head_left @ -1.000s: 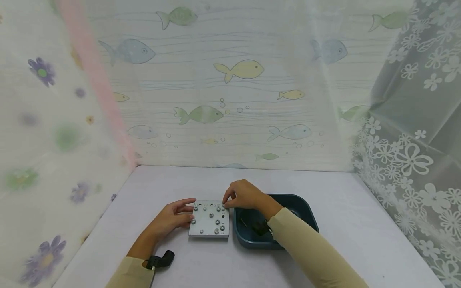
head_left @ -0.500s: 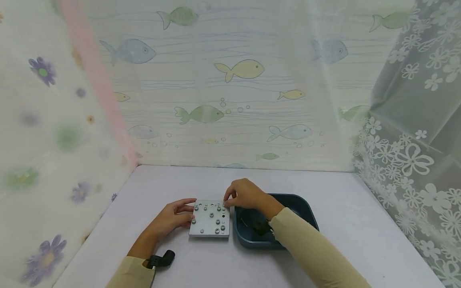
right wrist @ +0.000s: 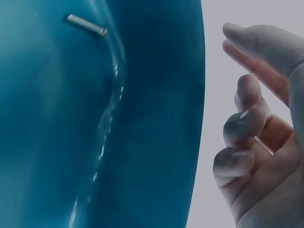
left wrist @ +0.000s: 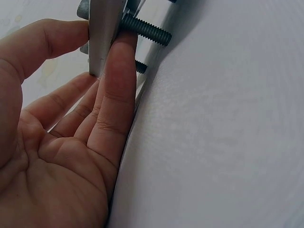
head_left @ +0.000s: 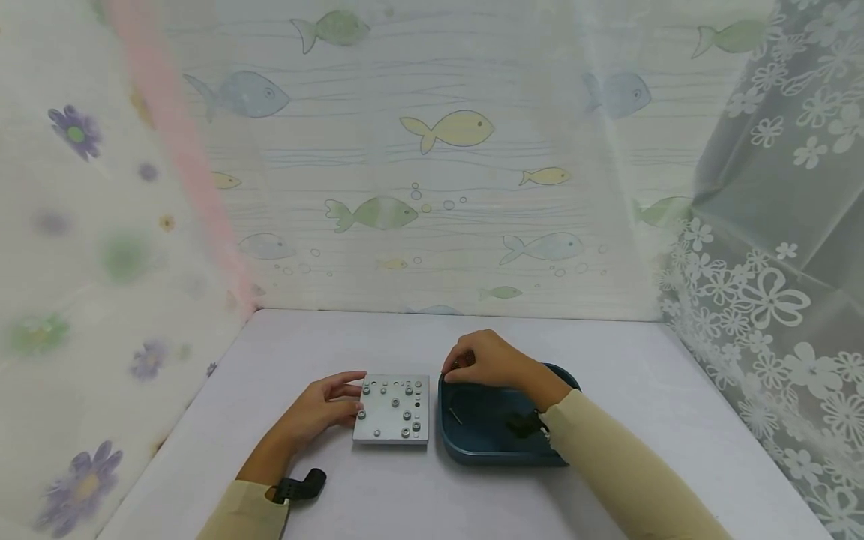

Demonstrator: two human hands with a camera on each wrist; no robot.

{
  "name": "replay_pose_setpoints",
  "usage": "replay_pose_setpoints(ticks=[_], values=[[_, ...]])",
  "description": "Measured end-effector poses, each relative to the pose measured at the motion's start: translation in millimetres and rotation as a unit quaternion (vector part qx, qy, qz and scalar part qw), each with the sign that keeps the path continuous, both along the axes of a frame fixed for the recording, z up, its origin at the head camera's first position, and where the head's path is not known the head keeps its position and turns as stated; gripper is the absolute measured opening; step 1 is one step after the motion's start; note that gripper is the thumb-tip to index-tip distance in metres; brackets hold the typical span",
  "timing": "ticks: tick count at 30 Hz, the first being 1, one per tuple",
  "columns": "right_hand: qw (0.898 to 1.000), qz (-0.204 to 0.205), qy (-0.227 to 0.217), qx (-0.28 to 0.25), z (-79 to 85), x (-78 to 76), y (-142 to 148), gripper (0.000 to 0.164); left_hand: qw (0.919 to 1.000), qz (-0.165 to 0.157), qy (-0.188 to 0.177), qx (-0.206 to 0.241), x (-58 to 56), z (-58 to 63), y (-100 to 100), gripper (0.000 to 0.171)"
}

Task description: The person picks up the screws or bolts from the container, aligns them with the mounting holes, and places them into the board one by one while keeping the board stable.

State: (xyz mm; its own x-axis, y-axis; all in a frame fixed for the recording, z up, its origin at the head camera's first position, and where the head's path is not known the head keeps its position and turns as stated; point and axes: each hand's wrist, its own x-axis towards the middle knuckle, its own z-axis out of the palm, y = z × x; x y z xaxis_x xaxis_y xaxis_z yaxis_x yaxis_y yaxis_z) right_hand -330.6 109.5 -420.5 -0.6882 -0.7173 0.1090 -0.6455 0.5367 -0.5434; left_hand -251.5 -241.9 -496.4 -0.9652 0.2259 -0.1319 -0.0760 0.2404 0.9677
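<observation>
A square light-grey metal plate [head_left: 388,420] with several socket-head screws and some holes sits left of the dark blue tray. My left hand [head_left: 327,405] grips its left edge, and the left wrist view shows the thumb on the screw-head side and a finger behind. Threaded screw shanks [left wrist: 147,29] stick out of the plate's back there. Over the tray's far left corner, my right hand [head_left: 496,360] hangs with loosely bent fingers. Nothing shows between its thumb and forefinger in the right wrist view. One small metal pin-like piece [right wrist: 87,24] lies on the tray's bottom.
The blue tray [head_left: 502,459] stands close to the plate's right side, with a narrow gap between. Both rest on a white table [head_left: 378,487]. A fish-patterned curtain [head_left: 445,247] rises behind the table, and flowered sheets hang at both sides.
My right hand has left the plate's top right corner and moved right, over the tray. A screw head now shows at that corner. The left hand and plate have stayed in place.
</observation>
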Motion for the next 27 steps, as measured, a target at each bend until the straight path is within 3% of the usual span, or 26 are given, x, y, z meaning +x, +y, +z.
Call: replay_pose_setpoints(ticks=[9, 16, 27], values=[[0.995, 0.041, -0.092, 0.025, 0.1, 5.4, 24.5, 0.018, 1.0000, 0.002, 0.003, -0.007, 1.0, 0.1, -0.7, 0.065], [0.985, 0.056, -0.146, 0.069, -12.8, 5.8, 34.9, 0.030, 0.9999, 0.001, 0.007, -0.011, 0.4, -0.9, -1.4, 0.065], [0.981, 0.080, -0.156, 0.083, -28.6, 3.8, 27.1, 0.041, 1.0000, -0.006, 0.005, -0.001, -1.9, -2.7, -1.1, 0.065]])
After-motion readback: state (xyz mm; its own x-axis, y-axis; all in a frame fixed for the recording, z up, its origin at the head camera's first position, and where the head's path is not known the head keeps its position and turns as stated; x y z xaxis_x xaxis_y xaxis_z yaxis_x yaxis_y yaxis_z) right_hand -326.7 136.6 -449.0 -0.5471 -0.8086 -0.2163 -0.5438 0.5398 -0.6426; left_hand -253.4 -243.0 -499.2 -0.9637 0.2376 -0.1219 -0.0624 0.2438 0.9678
